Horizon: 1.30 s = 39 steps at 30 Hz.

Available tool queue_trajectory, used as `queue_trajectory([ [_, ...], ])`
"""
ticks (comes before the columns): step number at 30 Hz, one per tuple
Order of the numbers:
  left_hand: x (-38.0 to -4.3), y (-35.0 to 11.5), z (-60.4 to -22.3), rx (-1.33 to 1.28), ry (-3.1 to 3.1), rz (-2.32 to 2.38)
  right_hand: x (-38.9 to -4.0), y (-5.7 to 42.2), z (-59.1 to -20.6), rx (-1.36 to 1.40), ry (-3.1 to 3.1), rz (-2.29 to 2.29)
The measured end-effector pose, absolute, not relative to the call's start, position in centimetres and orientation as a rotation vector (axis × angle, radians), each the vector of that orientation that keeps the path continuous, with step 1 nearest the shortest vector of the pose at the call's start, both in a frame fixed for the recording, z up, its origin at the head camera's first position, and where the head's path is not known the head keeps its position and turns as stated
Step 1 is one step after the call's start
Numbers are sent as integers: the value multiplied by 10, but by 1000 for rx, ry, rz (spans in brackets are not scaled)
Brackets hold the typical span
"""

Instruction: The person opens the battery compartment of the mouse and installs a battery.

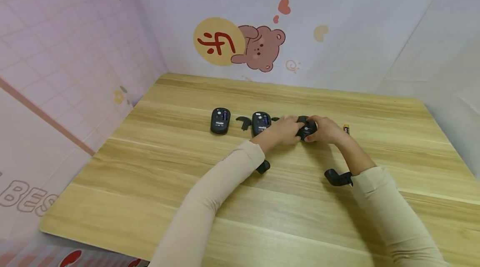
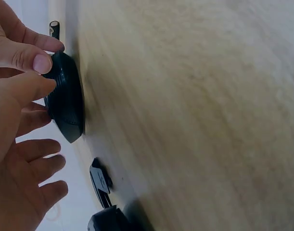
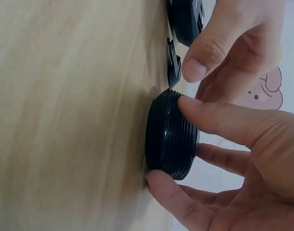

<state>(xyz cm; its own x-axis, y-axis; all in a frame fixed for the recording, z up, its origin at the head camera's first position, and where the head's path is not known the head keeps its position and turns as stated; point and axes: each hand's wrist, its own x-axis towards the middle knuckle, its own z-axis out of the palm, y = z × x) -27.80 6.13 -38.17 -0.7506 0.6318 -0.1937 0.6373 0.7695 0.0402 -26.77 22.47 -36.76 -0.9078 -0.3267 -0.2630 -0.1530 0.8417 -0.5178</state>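
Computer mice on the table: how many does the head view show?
3: left mouse, middle mouse near the left hand, right mouse held by the right hand. The arms could hide others.

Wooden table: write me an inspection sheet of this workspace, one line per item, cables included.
Surface: wooden table, light, streaky grain.
Job's things: held mouse, black, on the table; left mouse and middle mouse underside up, blue cells showing in their bays; black cover between those two.
Clutter: loose battery right of the right hand.
Hands: right hand grips the held mouse; left hand touches it, fingers extended.
Cables: nothing seen.
Surroundings: pale backdrop with a bear drawing, hearts and red lettering.
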Motion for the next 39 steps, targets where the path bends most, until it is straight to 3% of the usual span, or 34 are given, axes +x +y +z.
queue_trajectory([
  [13, -278, 61, -383, 952, 2697, 165, -267, 223, -378, -380, 2707, -718],
  [39, -276, 53, -375, 679, 3044, 458, -257, 222, -357, -273, 2640, -1200],
])
